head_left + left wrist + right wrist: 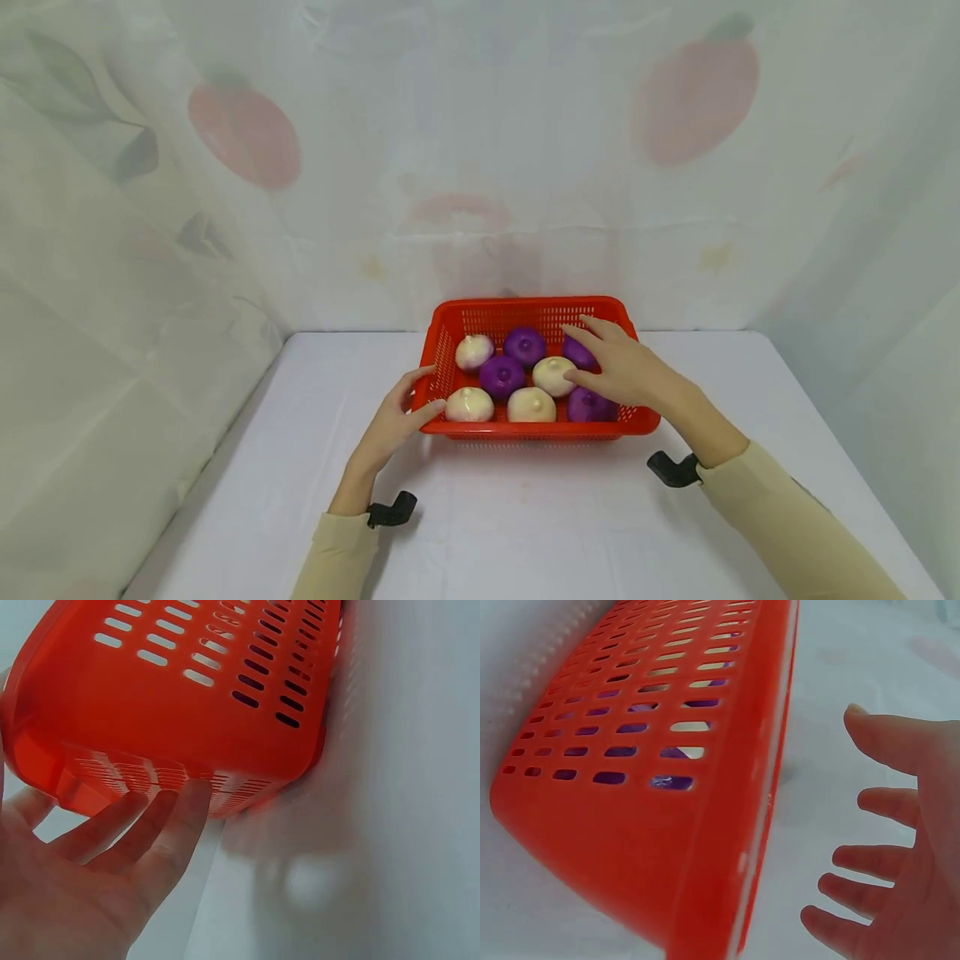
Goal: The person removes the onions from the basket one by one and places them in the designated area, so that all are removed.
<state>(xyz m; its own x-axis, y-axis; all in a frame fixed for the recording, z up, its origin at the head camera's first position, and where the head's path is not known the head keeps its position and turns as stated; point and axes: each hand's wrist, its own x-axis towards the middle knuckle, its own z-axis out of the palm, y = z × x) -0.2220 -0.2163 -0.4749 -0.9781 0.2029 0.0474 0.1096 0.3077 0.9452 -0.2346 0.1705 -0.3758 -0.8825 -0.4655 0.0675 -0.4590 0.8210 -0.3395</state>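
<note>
A red plastic basket [525, 430] with slotted walls sits on the table, holding several round, onion-like pieces with small nubs, some cream-white [532, 406] and some purple [502, 377]. At the basket's left end is my left hand [393, 419], thumb by the front corner of the rim. In the left wrist view its extended fingers [169, 840] lie against the slotted end wall. My right hand [622, 365] hovers over the basket's right part, fingers spread, partly covering a purple piece [577, 353]. The right wrist view shows its fingers [874, 862] straight, apart from the rim, with nothing held.
White cloth covers the table [525, 525]. Behind it hangs a pale curtain [525, 125] printed with faded fruit, and similar sheets close off both sides. A black wrist mount [392, 509] is on the left wrist, another mount [673, 469] on the right.
</note>
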